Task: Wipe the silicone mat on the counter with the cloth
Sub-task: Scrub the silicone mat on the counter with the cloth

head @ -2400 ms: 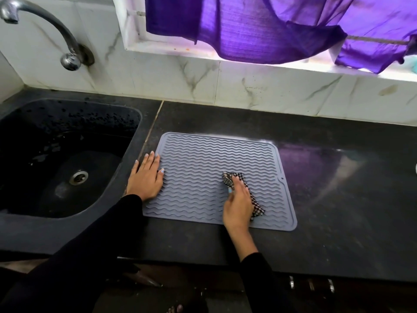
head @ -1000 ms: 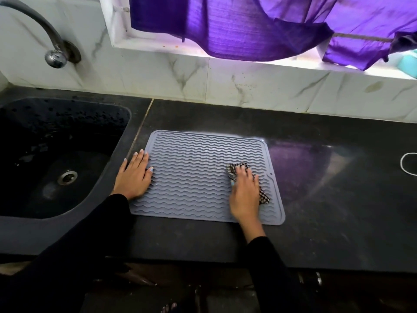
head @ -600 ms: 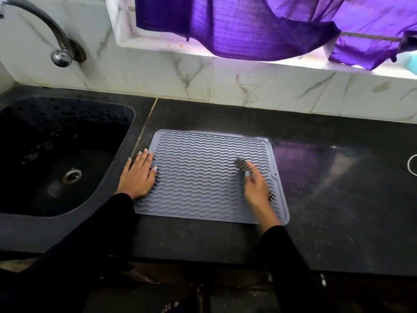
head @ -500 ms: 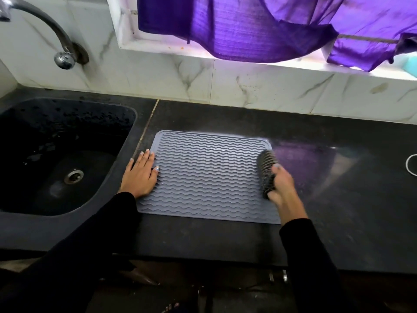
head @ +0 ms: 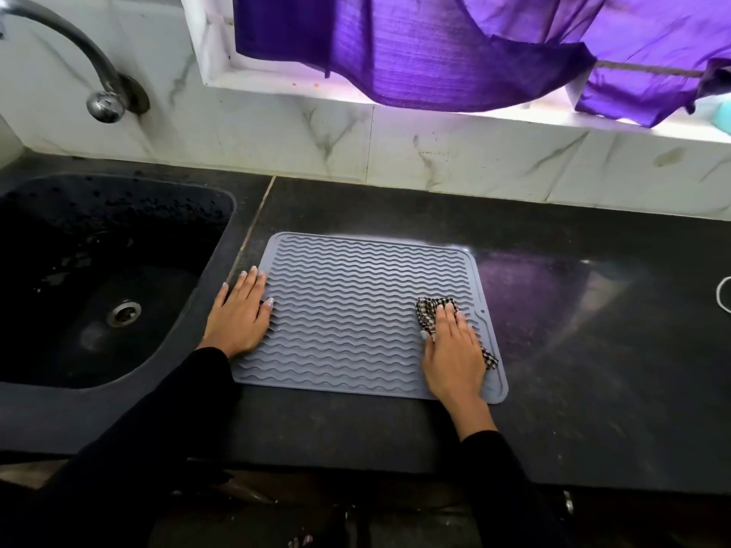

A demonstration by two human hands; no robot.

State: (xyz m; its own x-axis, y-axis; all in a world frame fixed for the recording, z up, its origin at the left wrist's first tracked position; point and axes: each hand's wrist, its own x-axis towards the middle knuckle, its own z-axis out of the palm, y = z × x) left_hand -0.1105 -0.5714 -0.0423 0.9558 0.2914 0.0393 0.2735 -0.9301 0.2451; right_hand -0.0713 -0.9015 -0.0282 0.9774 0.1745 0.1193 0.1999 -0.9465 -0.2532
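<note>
Fingers (head: pixel 451 316) of right hand (head: pixel 451 350) flat, pressing cloth (head: pixel 431 310) on mat (head: pixel 356 302), right side; left hand (head: pixel 241 314) flat, pinning mat's left edge. Mid-wipe. Next: sweep cloth toward left hand, likely keeping pressure.

1. The silicone mat (head: pixel 356 310) is grey and rectangular with rounded corners and wavy raised ridges. It lies flat on the dark counter (head: pixel 593 369), just right of the sink's edge.
2. The cloth (head: pixel 429 312) is small, black-and-white checked and crumpled. It lies on the mat's right part, mostly covered by the right hand (head: pixel 453 350).
</note>
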